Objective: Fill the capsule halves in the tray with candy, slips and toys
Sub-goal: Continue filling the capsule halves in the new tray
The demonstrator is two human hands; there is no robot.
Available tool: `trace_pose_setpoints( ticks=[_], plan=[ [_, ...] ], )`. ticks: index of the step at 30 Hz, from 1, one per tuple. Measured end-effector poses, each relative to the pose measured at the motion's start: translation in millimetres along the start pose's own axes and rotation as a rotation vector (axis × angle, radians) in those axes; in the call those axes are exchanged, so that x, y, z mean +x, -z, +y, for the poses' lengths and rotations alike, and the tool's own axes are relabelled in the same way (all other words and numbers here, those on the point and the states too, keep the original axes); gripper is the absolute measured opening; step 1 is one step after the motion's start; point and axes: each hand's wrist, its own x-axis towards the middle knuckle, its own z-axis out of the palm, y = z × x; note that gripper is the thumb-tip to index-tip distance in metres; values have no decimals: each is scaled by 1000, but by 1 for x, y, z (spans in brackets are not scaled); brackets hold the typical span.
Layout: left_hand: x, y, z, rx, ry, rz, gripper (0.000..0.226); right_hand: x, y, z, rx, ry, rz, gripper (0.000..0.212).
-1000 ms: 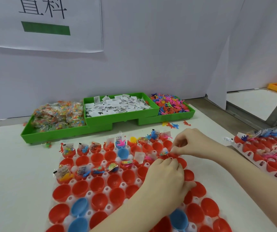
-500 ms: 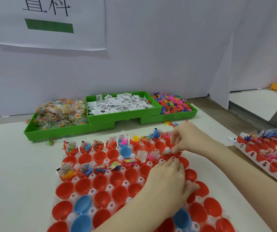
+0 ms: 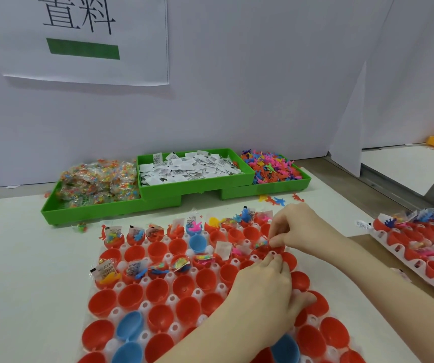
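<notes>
**A:** Nearest items?

**B:** White moulded tray (image 3: 142, 306), perforated between its cups, lying flat on a pale mat (image 3: 27, 271). It seats glossy round capsule halves (image 3: 158, 286), mostly red, a few blue. The near rows are bare shells; the two far rows carry contents.

**A:** Left hand?

**B:** Left hand (image 3: 261, 292) lies knuckles-up over the tray's right-centre, fingers curled downward, tips on the cups. Whether it grips anything, cannot tell.

**A:** Right hand?

**B:** Right hand (image 3: 298, 227) is just beyond it, at the tray's far right edge. Thumb and forefinger pinch a small crinkly clear candy packet (image 3: 261, 243) with coloured beads inside, held at a red cup's rim; the other fingers are folded.

**A:** Further back?

**B:** Three green rigid plastic bins (image 3: 92, 210) side by side against the white wall: shiny candy bags (image 3: 98, 182) left, printed white paper slips (image 3: 189, 167) centre, small soft-looking multicoloured toys (image 3: 271, 169) right. A second filled tray (image 3: 420, 247) sits to the right.
</notes>
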Motion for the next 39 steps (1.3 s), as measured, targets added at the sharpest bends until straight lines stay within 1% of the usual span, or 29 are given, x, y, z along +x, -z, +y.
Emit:
trace_pose_setpoints(
  ticks=[5,7,8,9,11,12,13,14,15,16,17,19,20,21,23,24,25,26,27,29,31,33,35,37,39],
  plan=[
    [0,4,1,23,-2,-11,68,-1,4,4,-5,-56,-37,13],
    [-4,10,1,14,-35,74,62,-2,5,6,-2,-49,-35,16],
    [-8,14,0,-17,-63,165,58,-3,6,6,-3,-40,-33,17],
    [-12,19,-3,-71,-95,303,55,-4,7,6,-5,-32,-33,19],
    [-25,34,-19,-140,-155,625,48,-6,11,6,-13,-30,-61,28],
    [-31,41,-34,-143,-151,766,43,-7,14,7,-19,-35,-93,32],
    [-37,48,-52,-137,-110,871,40,-7,19,9,-9,-41,-126,34],
    [-42,56,-72,-137,-26,942,41,-5,25,11,34,-47,-134,31],
    [-48,64,-95,-160,95,989,43,-1,31,13,93,-41,-95,24],
    [-54,72,-119,-203,245,1003,44,7,37,17,140,-26,2,18],
    [-58,78,-146,-254,392,977,43,18,40,21,157,-13,135,16],
    [-59,79,-202,-260,645,840,35,47,39,28,174,-43,360,9],
    [-61,77,-226,-248,741,741,34,63,34,30,182,-84,417,7],
    [-62,74,-246,-258,808,654,36,80,28,32,180,-135,436,12],
    [-61,66,-270,-290,910,508,39,111,18,37,155,-215,360,22],
    [-60,60,-277,-215,945,399,39,124,12,39,136,-245,294,27],
    [-59,54,-281,-78,957,284,37,135,9,40,111,-269,234,31],
    [-55,50,-283,33,959,212,35,145,6,41,80,-290,186,34],
    [-53,49,-283,99,948,196,35,152,3,41,55,-310,156,36],
    [-47,49,-284,64,963,229,40,163,-1,42,43,-346,163,35],
    [-41,50,-287,-40,1013,301,41,167,-3,42,65,-391,202,31],
    [-36,49,-293,-157,1046,354,35,167,-1,42,90,-417,247,32],
    [-34,50,-295,-253,1091,429,28,165,0,42,107,-409,288,30],
    [-31,51,-294,-277,1140,509,24,160,1,40,132,-374,340,22],
    [-29,50,-289,-303,1160,602,23,156,0,37,217,-307,458,20]
  ],
)
